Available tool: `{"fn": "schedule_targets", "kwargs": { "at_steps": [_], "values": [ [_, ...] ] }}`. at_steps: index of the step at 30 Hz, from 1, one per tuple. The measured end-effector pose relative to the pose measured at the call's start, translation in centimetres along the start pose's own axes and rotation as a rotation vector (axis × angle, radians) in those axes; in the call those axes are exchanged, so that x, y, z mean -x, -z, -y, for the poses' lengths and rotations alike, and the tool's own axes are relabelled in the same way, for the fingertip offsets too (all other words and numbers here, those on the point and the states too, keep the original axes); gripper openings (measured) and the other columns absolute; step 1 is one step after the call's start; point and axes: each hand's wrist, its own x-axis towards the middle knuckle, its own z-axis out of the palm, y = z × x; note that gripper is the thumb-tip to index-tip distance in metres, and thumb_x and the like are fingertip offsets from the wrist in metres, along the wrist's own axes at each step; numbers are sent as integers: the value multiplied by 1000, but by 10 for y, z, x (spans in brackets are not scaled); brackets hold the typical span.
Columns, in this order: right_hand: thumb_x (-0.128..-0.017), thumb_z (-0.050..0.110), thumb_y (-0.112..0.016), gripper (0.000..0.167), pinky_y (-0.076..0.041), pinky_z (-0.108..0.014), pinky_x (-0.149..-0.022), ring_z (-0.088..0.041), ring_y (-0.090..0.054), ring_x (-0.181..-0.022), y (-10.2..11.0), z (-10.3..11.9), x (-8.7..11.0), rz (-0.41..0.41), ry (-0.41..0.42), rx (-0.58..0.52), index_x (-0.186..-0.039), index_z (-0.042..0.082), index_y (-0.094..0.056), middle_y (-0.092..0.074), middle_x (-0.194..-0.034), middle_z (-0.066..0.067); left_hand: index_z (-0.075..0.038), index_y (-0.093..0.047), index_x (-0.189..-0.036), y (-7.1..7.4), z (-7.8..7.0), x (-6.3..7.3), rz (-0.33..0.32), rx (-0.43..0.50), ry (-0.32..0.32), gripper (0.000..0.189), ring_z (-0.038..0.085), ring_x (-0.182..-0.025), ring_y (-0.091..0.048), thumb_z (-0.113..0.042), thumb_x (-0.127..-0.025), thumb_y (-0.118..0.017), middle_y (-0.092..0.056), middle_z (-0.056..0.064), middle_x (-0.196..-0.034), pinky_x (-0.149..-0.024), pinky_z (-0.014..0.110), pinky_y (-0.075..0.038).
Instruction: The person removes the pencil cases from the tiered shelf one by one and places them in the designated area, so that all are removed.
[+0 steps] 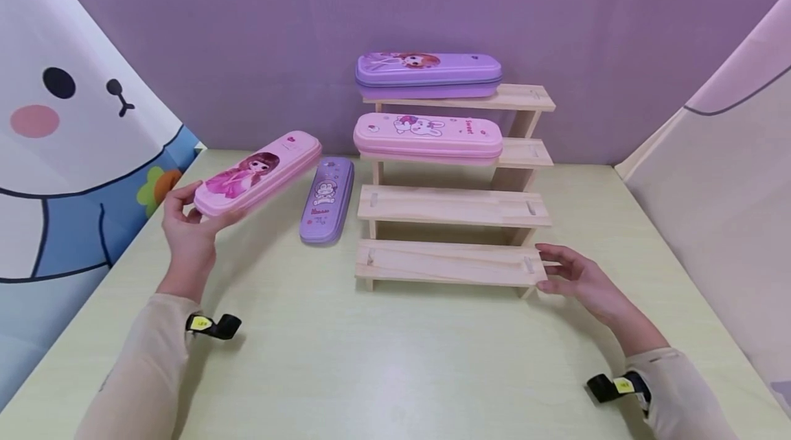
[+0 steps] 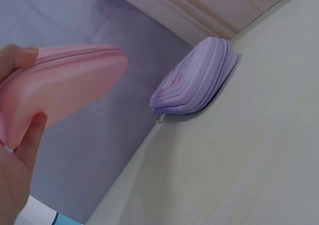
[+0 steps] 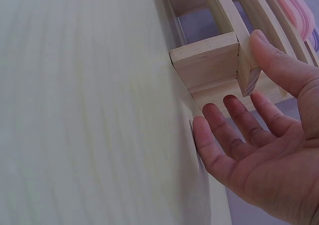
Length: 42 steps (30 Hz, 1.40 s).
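My left hand point(image 1: 190, 241) grips the near end of a pink pencil case point(image 1: 281, 162) with a doll picture on its lid. In the left wrist view the pink case point(image 2: 75, 88) is tilted and off the table, thumb on one side and a finger beneath. Below and right of it, a purple pencil case point(image 1: 327, 200) lies on the table beside a four-step wooden display rack point(image 1: 454, 206). At the right end of the rack's lowest step is my right hand point(image 1: 583, 282). Its fingers extend loosely, and its thumb point(image 3: 271, 53) is at the step's end; contact is hard to tell.
A purple doll pencil case point(image 1: 429, 76) rests on the rack's top step, and a pink bunny pencil case point(image 1: 426, 134) on the step below. The pale table point(image 1: 395, 357) runs back to a purple cloth backdrop point(image 1: 247, 35). Printed cloths hang at both sides.
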Motion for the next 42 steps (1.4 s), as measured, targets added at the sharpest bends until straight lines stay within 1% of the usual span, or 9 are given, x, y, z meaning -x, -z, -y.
{"fn": "schedule_targets", "kwargs": {
  "at_steps": [8, 16, 20, 24, 29, 31, 33, 36, 42],
  "values": [
    [-89, 0, -72, 69, -51, -20, -85, -3, -58, -106, 0, 1, 1, 2, 1, 7, -146, -11, -34, -51, -134, -12, -18, -52, -127, -10, 6, -1, -56, -26, -8, 71, 14, -115, -44, 4, -70, -87, -43, -2, -125, -78, 17, -55],
    [-89, -1, -71, 69, -51, -20, -85, -3, -58, -106, 0, 0, 0, -1, 0, 13, -146, -11, -35, -50, -135, -16, -22, -49, -132, -19, 14, 2, -83, -204, -47, 76, 10, -118, -37, -17, -70, -92, -42, -6, -128, -82, 18, -50],
    [-89, 0, -72, 69, -51, -20, -86, -3, -58, -106, 0, 0, 0, -1, -3, 13, -146, -10, -35, -50, -135, -14, -22, -48, -132, -24, 18, 3, -102, -229, -79, 76, 10, -117, -37, -20, -70, -92, -42, -6, -129, -82, 19, -49],
    [-89, 0, -72, 69, -51, -19, -86, -3, -58, -106, 0, 0, 0, -3, -5, 14, -146, -11, -35, -51, -135, -13, -23, -47, -133, -28, 20, 3, -118, -255, -89, 77, 9, -117, -37, -23, -70, -92, -42, -6, -129, -83, 20, -48],
    [-89, 0, -72, 69, -51, -19, -86, -2, -57, -106, 0, 0, -1, -3, -5, 18, -146, -10, -35, -48, -138, -23, -24, -45, -134, -33, 23, 1, -140, -288, -91, 81, 8, -119, -35, -30, -69, -92, -41, -8, -131, -88, 23, -45],
    [-89, 1, -72, 69, -50, -19, -86, -2, -58, -106, 0, 0, -1, -3, -5, 17, -146, -10, -35, -50, -136, -17, -24, -45, -134, -34, 25, 0, -153, -287, -104, 82, 8, -119, -35, -30, -68, -93, -41, -8, -131, -89, 23, -44],
    [-89, 2, -72, 69, -50, -19, -87, -3, -58, -106, 0, -1, -1, -1, -3, 12, -146, -9, -36, -53, -132, -6, -23, -45, -134, -34, 27, -1, -159, -292, -121, 81, 8, -120, -36, -28, -69, -93, -41, -7, -131, -90, 22, -44],
    [-88, 4, -73, 69, -50, -19, -87, -3, -58, -107, 0, -1, -1, -1, -5, 5, -146, -9, -36, -54, -126, 8, -22, -45, -134, -34, 31, -2, -166, -308, -119, 79, 8, -120, -35, -25, -70, -92, -40, -7, -132, -91, 22, -43],
    [-88, 4, -74, 69, -50, -20, -87, -3, -58, -107, 1, -2, 0, -2, -7, 7, -146, -9, -37, -53, -127, 5, -24, -43, -136, -33, 34, -3, -165, -369, -73, 79, 8, -121, -34, -30, -73, -90, -39, -8, -133, -96, 22, -43]
  ]
}}
